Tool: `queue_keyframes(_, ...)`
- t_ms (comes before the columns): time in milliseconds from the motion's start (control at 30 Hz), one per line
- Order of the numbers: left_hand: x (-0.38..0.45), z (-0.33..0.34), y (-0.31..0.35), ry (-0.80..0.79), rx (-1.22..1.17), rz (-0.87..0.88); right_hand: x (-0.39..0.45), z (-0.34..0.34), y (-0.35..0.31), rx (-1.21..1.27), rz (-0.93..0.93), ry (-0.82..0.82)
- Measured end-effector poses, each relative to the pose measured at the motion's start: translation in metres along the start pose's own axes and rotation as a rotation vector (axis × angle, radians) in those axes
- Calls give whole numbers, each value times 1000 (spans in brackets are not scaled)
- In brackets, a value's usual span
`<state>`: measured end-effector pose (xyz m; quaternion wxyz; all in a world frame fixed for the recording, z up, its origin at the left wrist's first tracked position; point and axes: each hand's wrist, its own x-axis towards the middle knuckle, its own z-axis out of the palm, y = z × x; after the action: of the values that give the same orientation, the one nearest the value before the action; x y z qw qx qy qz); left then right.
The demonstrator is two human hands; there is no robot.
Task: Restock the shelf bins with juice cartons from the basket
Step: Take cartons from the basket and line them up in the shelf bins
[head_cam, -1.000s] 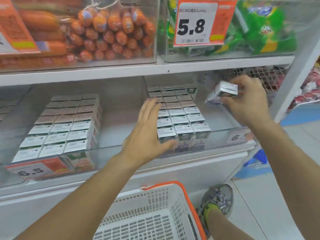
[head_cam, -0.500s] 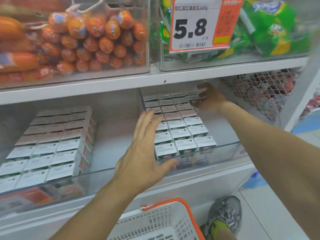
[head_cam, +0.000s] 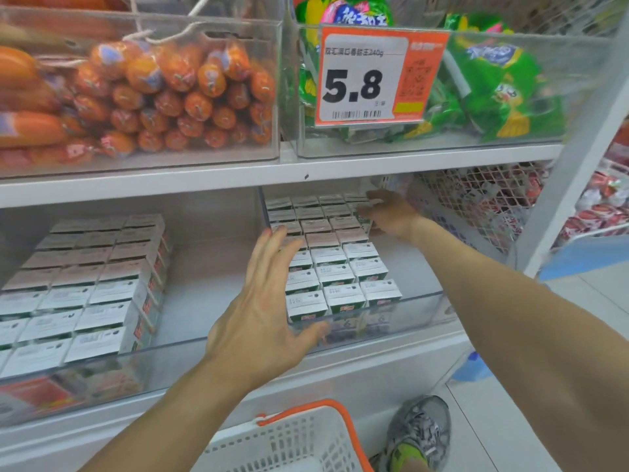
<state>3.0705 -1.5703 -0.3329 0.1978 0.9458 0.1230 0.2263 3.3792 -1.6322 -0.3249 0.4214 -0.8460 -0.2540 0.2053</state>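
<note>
Right hand (head_cam: 389,216) now deep at the back of the right bin (head_cam: 418,301); a second ago it carried a juice carton in front of the shelf. Fingers lie at the rear row of cartons (head_cam: 335,267), the grip hidden, so I cannot tell whether the carton is let go. Left hand (head_cam: 262,311) stays flat and spread against the near column. Basket (head_cam: 306,437) sits below the left wrist. Placement looks nearly finished.

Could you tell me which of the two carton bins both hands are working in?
The right-hand bin, under the 5.8 tag; the left bin is untouched.
</note>
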Motion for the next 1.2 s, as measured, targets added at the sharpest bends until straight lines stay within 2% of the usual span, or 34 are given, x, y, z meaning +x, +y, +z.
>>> queue_keyframes(67,0,-1,0,-5,-12,-3,-8,-4,-6,-73,8,-32)
queue_keyframes(233,0,0,-2,9,-13,-6,-40,-1,-24,-434,-43,45)
queue_keyframes(333,0,1,-2,16,-4,-4,-64,16,-26,-535,-52,-98)
queue_keyframes(400,0,2,-3,22,-16,-4,-75,28,-26,-564,-33,-216)
queue_keyframes(533,0,3,-4,35,-35,-2,-90,39,-31,-497,-42,-163)
queue_keyframes(700,0,2,-3,45,-49,0,-100,16,-25,-338,-19,-268)
queue_keyframes(800,0,2,-4,42,-56,-4,-117,6,-29,-475,21,-312)
queue_keyframes(867,0,3,-4,46,-54,-1,-130,11,-31,-605,-15,-338)
queue_keyframes(967,1,4,-4,51,-56,-6,-143,21,-33,-700,-63,-335)
queue_keyframes(1133,0,-1,-2,12,-88,-16,-155,19,-36,-652,23,-321)
queue_keyframes(1200,-3,-11,-1,-24,-119,-16,-169,24,-40,-670,-9,-193)
